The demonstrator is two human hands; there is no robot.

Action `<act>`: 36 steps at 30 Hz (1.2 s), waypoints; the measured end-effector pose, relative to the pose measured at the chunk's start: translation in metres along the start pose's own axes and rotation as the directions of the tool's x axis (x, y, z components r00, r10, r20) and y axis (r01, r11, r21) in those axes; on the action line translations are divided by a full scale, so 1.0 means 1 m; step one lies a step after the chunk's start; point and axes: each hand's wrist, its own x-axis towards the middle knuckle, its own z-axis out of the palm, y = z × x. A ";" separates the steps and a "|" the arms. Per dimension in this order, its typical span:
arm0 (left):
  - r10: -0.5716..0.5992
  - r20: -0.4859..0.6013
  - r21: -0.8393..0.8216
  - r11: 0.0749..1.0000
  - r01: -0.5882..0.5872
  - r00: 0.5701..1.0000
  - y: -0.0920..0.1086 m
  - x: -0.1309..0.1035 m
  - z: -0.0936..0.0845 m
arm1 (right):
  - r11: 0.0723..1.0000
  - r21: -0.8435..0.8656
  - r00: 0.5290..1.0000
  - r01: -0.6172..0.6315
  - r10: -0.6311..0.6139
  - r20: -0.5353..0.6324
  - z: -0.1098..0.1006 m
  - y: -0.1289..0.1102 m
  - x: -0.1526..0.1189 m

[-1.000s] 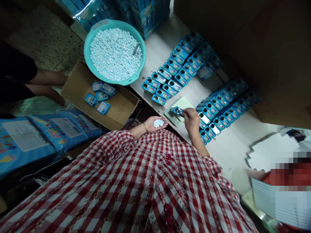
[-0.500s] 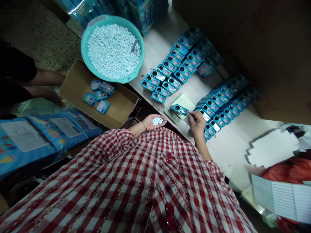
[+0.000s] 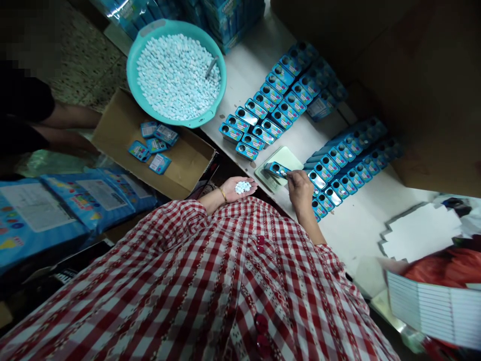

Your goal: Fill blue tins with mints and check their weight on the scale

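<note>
Candy tin [image 3: 277,168], blue and narrow, stood on the pale green platform [image 3: 287,153] at the near edge of the bench [image 3: 349,220], between the near ends of two blocks of similar tins [image 3: 271,94]. A few white pellets [image 3: 283,172] showed at one end of its top face. Right hand [image 3: 301,189]: fingers bent and drawn together at that end of the tin; whether they gripped the tin or a pellet could not be determined. Left hand [image 3: 231,190]: palm up, fingers extended, just in front of the near bench edge, bearing a loose heap of pale blue and white candies [image 3: 243,187] without clasping it.

Handling, by judgement: the tin appeared light and thin-walled, stiff enough for a pinch but liable to dent under a hard squeeze. Its glossy printed faces were probably slippery, and its narrow form probably easy to tip. The best hold was across the two broad side faces, leaving the top uncovered. The candies appeared small, hard and prone to roll; a cupped palm or a light fingertip pinch suited them.
</note>
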 end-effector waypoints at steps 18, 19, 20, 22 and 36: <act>-0.006 -0.021 -0.018 1.000 0.005 1.000 0.003 -0.004 0.004 | 0.996 0.086 0.986 0.030 -0.015 -0.167 0.001 -0.008 0.012; 0.000 -0.022 -0.020 1.000 0.000 1.000 0.003 -0.004 0.004 | 0.995 0.096 0.977 0.003 0.017 -0.211 -0.003 -0.002 0.008; 0.006 -0.023 -0.021 1.000 -0.006 1.000 0.004 -0.004 0.005 | 0.994 0.105 0.967 -0.023 0.049 -0.249 -0.006 0.004 0.004; 0.017 -0.026 -0.025 1.000 -0.017 1.000 0.004 -0.005 0.005 | 0.990 0.118 0.950 -0.078 0.110 -0.292 -0.011 0.016 -0.001; 0.029 -0.021 -0.009 1.000 -0.029 0.999 0.006 -0.006 0.002 | 0.996 0.033 0.993 -0.082 0.084 -0.080 -0.010 0.030 -0.001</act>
